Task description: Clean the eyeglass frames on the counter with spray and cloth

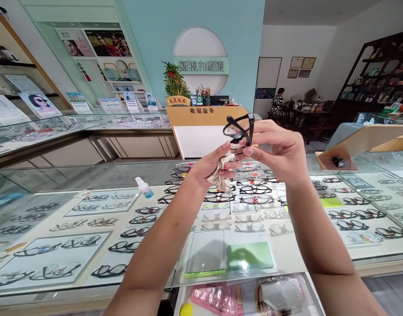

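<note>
A pair of black-framed glasses (238, 129) is held up in front of the counter, its arms folded or crossing. My right hand (276, 147) pinches the frame between thumb and fingers from the right. Just below and to the left, my left hand (217, 164) is closed around a crumpled beige cloth (221, 177), with its fingertips near the lower part of the glasses. Whether the cloth touches a lens cannot be made out. Rows of glasses (255, 189) lie on the glass counter (168, 263) beneath both hands.
A small spray bottle (144, 188) stands on the counter at left. An open drawer (188, 303) with plastic packets is at the bottom. A green box (250, 256) and a grey tray (206, 251) lie near the front edge. Far right, a person (277, 103) sits by a table.
</note>
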`<state>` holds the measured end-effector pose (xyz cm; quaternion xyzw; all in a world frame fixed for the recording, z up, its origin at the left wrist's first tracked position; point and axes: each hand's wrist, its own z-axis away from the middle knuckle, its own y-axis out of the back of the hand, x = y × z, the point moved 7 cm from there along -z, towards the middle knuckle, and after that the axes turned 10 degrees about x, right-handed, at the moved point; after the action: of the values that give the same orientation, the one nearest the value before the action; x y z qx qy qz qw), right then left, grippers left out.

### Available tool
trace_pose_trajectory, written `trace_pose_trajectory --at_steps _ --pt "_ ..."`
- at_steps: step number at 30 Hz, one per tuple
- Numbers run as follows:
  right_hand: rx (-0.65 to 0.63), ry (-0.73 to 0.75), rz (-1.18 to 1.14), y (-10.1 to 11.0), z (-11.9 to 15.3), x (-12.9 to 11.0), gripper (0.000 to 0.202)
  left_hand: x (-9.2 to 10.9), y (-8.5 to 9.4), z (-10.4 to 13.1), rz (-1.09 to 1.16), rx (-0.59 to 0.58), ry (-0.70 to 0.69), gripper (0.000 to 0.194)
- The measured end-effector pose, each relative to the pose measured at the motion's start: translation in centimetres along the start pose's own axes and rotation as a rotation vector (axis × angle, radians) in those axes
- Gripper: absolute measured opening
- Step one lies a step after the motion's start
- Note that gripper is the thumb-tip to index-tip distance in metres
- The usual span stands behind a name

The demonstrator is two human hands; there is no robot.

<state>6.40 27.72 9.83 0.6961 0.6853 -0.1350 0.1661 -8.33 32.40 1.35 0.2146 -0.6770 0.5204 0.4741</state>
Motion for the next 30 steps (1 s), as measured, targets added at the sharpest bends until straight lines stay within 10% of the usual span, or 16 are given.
trace_pose_trajectory --at_steps 6,10,14,21,30 --pt "0.024 -0.044 0.033 1.3 0.0 -0.4 0.02 0.1 -0.6 0.1 -0.367 -0.04 -0.069 0.075" --pt "0.083 -0.077 0.159 4.5 -0.6 1.4 0.018 2.6 1.5 1.2 -0.951 0.198 -0.234 0.073" --pt "-0.05 -0.111 0.392 8.0 -0.3 8.1 0.018 5.2 2.5 2.9 -1.487 0.404 -0.339 0.065" --pt "-0.52 -0.413 0.974 13.6 5.6 22.7 0.016 5.6 1.1 4.7 -1.66 0.387 -0.423 0.054" --pt "-0.899 -0.489 1.241 15.5 9.1 29.6 0.036 5.4 1.6 4.1 -1.674 0.438 -0.315 0.054"
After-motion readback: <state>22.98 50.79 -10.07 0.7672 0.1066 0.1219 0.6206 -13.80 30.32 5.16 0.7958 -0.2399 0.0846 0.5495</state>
